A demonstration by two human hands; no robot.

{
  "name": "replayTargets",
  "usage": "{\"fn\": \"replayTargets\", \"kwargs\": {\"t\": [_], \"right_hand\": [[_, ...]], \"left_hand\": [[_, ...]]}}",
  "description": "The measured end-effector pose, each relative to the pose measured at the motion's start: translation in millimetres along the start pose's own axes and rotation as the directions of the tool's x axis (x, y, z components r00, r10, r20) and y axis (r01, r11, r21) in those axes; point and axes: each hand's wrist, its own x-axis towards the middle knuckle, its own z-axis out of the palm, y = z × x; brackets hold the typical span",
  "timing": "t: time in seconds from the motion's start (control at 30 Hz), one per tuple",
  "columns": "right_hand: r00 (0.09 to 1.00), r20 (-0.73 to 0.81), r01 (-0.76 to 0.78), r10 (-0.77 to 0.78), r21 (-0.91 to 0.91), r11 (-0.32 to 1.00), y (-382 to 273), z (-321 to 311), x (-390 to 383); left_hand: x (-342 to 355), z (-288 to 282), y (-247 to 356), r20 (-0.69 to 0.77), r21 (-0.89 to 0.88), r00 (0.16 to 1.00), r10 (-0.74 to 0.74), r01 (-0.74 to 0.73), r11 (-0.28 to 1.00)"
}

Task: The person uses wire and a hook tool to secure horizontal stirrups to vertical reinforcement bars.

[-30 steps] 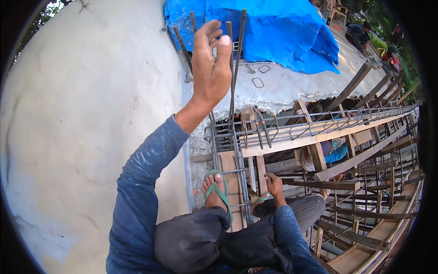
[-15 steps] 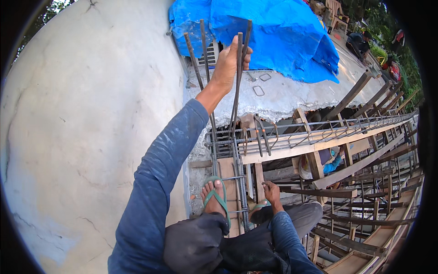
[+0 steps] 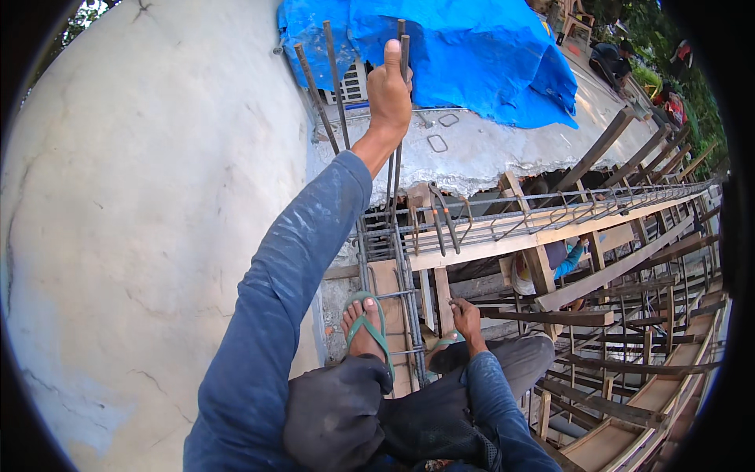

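Note:
My left hand (image 3: 390,96) is stretched far forward, its fingers wrapped round upright steel reinforcing bars (image 3: 397,169), with the thumb pointing up along them. Two more upright bars (image 3: 318,99) stand just left of that hand. Lower down, near my right knee, my right hand (image 3: 469,321) is closed. A small dark tip shows at its fingers, too small to name. Between the hands, pincers (image 3: 445,223) with partly orange handles hang on the horizontal rebar cage (image 3: 511,219). My sandalled left foot (image 3: 365,329) stands beside a lengthwise rebar cage (image 3: 405,291) over boards.
A large cracked pale wall (image 3: 149,220) fills the left side. Ahead, a blue tarp (image 3: 472,63) covers part of a broken-edged concrete slab (image 3: 487,153). Timber formwork and supports (image 3: 582,291) drop away at right, with a person in a blue sleeve (image 3: 570,259) below. Other people (image 3: 613,63) sit far right.
The view has shifted slightly. My left hand still grips the bars, which now line up more closely, its thumb more plainly upright. My right hand stays near the knee.

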Motion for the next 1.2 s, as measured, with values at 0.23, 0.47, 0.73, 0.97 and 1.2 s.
{"fn": "replayTargets", "kwargs": {"t": [0.23,0.47,0.73,0.97,1.2], "right_hand": [[0.999,-0.007,0.039,-0.04,-0.023,0.999,2,2,0],[0.991,0.053,-0.12,0.12,0.006,0.993,-11,-5,-3],[0.994,0.059,-0.083,0.091,-0.128,0.988,-23,-16,-15],[0.997,0.006,-0.074,0.075,-0.113,0.991,-15,-19,-14],[0.998,0.026,-0.06,0.064,-0.119,0.991,-14,-19,-14]], "left_hand": [[0,-15,9,0.267,-0.206,0.963,-0.045,0.103,0.973],[28,-16,39,0.347,-0.263,0.931,0.111,-0.017,0.965],[31,8,27,-0.037,0.152,0.918,0.396,-0.386,0.91],[21,-1,44,0.083,0.197,0.991,0.104,-0.119,0.973],[-4,-4,54,-0.131,0.042,0.976,0.172,-0.168,0.985]]}}
